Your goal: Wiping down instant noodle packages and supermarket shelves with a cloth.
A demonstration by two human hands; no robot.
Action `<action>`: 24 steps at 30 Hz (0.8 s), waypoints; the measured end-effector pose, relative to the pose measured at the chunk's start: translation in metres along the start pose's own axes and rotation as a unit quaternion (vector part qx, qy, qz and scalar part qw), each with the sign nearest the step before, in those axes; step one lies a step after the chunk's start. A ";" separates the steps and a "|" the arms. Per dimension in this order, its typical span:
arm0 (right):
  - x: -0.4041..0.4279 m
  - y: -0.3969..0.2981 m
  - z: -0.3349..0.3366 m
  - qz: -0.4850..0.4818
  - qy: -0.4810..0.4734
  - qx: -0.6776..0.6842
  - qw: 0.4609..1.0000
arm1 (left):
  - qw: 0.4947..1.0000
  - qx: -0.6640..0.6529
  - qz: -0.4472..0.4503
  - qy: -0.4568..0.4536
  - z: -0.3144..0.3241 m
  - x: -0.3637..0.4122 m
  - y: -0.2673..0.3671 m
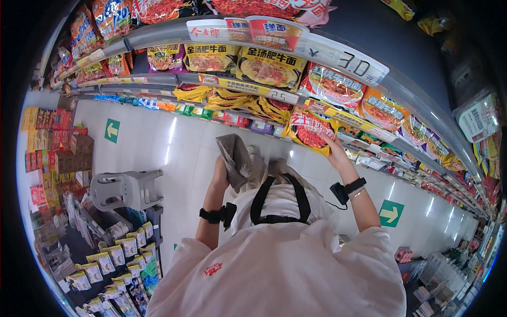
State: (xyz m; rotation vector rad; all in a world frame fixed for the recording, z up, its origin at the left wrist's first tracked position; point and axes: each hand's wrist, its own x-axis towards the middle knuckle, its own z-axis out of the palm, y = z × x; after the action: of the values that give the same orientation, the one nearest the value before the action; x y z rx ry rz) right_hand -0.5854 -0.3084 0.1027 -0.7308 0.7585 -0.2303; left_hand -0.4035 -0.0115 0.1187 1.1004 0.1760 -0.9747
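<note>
My left hand (223, 173) grips a crumpled grey cloth (236, 160), held over the floor in front of my legs. At the shelf edge, my right hand (336, 150) has its fingers on the right side of a yellow packet of instant noodles (309, 130) with a red noodle picture. That packet is at the front of a lower shelf, beside stacked yellow noodle packets (273, 107). Over them, more noodle packets (270, 67) stand upright behind a shelf rail with price labels (283, 96). My right palm is partly hidden by the packet and the fingers.
A top shelf edge (158, 35) with large price tags curves across the view above my hands. At the left are a grey plastic stool (126, 190), stacked cartons (81, 152) and a rack of hanging pouches (119, 253). Green arrow signs (391, 213) mark the tiled floor (186, 146).
</note>
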 end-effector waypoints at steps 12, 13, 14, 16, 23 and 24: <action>0.140 0.017 -0.039 -0.130 -0.056 -0.113 0.984 | 0.997 -0.011 -0.043 0.060 -0.020 -0.018 -0.031; 0.146 0.020 -0.024 -0.262 -0.119 -0.302 0.909 | 0.997 -0.013 -0.039 0.072 -0.025 -0.023 -0.031; 0.144 0.015 -0.019 -0.213 -0.064 -0.643 0.733 | 0.995 -0.007 -0.034 0.096 -0.028 -0.028 -0.033; 0.136 0.002 0.012 -0.185 -0.058 -0.733 0.652 | 0.992 -0.003 -0.026 0.123 -0.030 -0.036 -0.033; 0.135 0.003 0.047 -0.095 0.066 -0.696 0.709 | 0.993 -0.031 -0.014 0.115 -0.028 -0.046 -0.036; 0.132 0.002 0.052 -0.102 0.059 -0.684 0.720 | 0.994 -0.031 -0.006 0.106 -0.027 -0.047 -0.035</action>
State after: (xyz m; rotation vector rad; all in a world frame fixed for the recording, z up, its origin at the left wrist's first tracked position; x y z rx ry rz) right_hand -0.4551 -0.3383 0.0554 -2.2494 0.9087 0.1562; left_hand -0.4484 0.0342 0.1086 1.1455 0.3845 -0.8556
